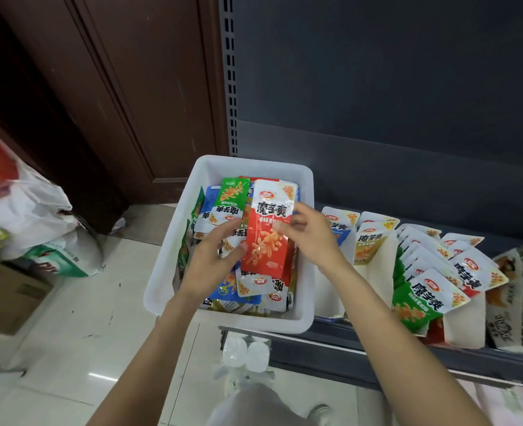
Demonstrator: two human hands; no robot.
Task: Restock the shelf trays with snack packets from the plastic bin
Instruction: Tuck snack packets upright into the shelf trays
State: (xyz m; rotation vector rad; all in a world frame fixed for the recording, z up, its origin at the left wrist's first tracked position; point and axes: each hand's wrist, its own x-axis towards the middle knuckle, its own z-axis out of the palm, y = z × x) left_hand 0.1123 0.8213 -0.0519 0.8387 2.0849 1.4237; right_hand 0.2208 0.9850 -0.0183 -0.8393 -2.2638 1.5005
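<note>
Two bare hands over a white plastic bin (168, 272) full of snack packets. Bin at the left end of the shelf (407, 352), its near rim hanging a bit past the shelf's front edge.

Red packet (267, 232) held upright above the middle of the bin, white top end up. Right hand (312, 235) pinching the packet's right edge between thumb and fingers. Left hand (214, 259) touching the packet's left edge with its fingertips, palm low over the pile, fingers partly curled. Cannot tell if the left hand also holds other packets under it.

Green packet (232, 199) just behind the left hand, near the bin's far rim, turned upside down. Blue packets (232, 292) lower in the pile, near the bin's near rim.

Shelf trays (377, 269) of white card to the right of the bin, along the shelf. Yellow packets (369, 241) standing in the tray near the bin. Green and red packets (429, 296) leaning in rows in the next tray, toward the shelf's right end.

White bag (29, 210) on the floor, well apart from the bin, at the left.
</note>
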